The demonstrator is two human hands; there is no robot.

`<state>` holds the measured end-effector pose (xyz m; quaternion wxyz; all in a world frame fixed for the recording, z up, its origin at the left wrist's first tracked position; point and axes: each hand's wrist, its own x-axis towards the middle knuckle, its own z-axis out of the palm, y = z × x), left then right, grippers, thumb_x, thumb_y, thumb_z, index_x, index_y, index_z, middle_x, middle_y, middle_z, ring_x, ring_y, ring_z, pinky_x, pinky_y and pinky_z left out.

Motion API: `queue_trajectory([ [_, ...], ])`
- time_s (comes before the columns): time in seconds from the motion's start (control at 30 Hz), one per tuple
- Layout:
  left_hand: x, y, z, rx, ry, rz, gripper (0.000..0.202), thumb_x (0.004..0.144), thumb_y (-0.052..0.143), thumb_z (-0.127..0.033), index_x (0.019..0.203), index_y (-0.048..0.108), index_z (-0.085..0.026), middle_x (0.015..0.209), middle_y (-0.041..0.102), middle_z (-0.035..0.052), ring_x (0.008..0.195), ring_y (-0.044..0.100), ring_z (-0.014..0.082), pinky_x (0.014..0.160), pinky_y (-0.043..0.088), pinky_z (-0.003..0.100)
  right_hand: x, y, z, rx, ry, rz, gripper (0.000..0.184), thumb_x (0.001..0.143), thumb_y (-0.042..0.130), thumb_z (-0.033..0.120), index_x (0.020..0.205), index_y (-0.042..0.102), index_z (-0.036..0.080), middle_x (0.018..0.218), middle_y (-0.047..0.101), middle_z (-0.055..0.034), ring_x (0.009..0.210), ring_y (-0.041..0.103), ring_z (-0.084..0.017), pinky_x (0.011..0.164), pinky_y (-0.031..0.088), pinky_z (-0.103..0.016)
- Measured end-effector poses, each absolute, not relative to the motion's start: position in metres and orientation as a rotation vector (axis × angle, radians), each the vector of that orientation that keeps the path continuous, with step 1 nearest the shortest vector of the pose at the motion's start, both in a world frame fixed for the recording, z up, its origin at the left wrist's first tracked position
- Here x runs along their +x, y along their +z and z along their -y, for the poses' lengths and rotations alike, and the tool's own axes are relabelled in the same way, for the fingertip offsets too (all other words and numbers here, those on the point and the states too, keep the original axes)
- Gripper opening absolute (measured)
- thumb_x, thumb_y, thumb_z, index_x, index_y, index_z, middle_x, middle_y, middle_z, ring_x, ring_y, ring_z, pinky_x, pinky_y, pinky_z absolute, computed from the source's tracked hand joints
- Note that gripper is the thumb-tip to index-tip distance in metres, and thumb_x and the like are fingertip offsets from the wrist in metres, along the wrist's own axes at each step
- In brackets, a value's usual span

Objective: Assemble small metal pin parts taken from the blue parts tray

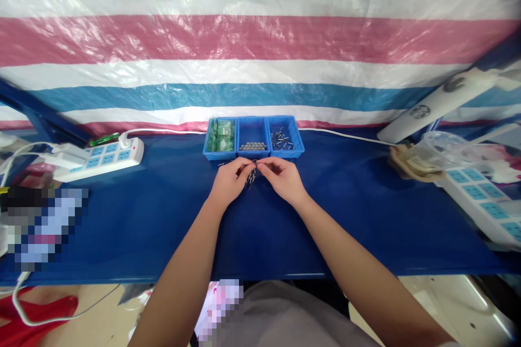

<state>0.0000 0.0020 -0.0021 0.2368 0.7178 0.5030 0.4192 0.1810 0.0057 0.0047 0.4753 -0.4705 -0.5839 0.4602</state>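
My left hand (232,178) and my right hand (284,176) meet just in front of three blue bins, thumbs and forefingers pinched together. Between the fingertips is something small and metallic, too tiny to make out. Several slim metal pins or screws (251,178) lie on the blue table (260,238) beneath the fingers, and another small metal piece (221,164) rests left of my left hand. In the left bin (207,149) are green packets (223,133). The middle bin (252,124) has rows of small shiny metal parts (253,146). Loose thin metal pins (280,138) fill part of the right bin (300,143).
A white power strip (134,154) with plugs stands at the left, near a blurred-out device (52,227). On the right are another power strip (472,200), a clear plastic tub (439,149) and a white cylinder (431,108). Striped sheeting (260,38) hangs behind the table.
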Motion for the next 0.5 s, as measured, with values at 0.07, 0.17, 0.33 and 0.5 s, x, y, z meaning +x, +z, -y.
queue_trajectory([
  [0.07, -0.0006, -0.0014, -0.0022, 1.971, 1.126, -1.396, 0.025, 0.097, 0.058, -0.040, 0.095, 0.073, -0.020, 0.071, 0.069, -0.0019, 0.062, 0.060, 0.0103, 0.063, 0.046, 0.022, 0.1812, 0.0047, -0.0052, -1.148, 1.103, 1.444, 0.027, 0.083, 0.074, 0.043, 0.097, 0.077, 0.021, 0.091, 0.078, -0.0064, 0.080, 0.072, -0.021, 0.074, 0.056, -0.036],
  [0.17, -0.0014, -0.0004, -0.0021, 1.982, 1.085, -1.425, 0.029, 0.099, 0.055, -0.042, 0.090, 0.072, -0.019, 0.070, 0.069, -0.0014, 0.062, 0.061, 0.0109, 0.063, 0.045, 0.023, 0.1814, 0.0029, -0.0052, -1.165, 1.094, 1.456, 0.025, 0.082, 0.074, 0.041, 0.098, 0.078, 0.021, 0.090, 0.078, -0.0061, 0.078, 0.071, -0.021, 0.072, 0.056, -0.036],
  [0.33, -0.0010, 0.0015, -0.0015, 2.019, 1.065, -1.448, 0.036, 0.100, 0.051, -0.044, 0.083, 0.070, -0.018, 0.068, 0.069, -0.0011, 0.061, 0.060, 0.0106, 0.062, 0.043, 0.023, 0.1812, 0.0008, -0.0062, -1.145, 1.120, 1.434, 0.022, 0.082, 0.074, 0.040, 0.095, 0.077, 0.022, 0.094, 0.079, -0.0066, 0.081, 0.072, -0.022, 0.076, 0.057, -0.037],
  [0.5, -0.0003, 0.0015, -0.0016, 2.008, 1.068, -1.440, 0.034, 0.100, 0.053, -0.043, 0.086, 0.072, -0.019, 0.070, 0.070, -0.0010, 0.062, 0.061, 0.0110, 0.063, 0.044, 0.023, 0.1813, 0.0044, -0.0048, -1.158, 1.089, 1.443, 0.027, 0.082, 0.074, 0.043, 0.098, 0.076, 0.022, 0.090, 0.077, -0.0060, 0.078, 0.070, -0.020, 0.071, 0.056, -0.035],
])
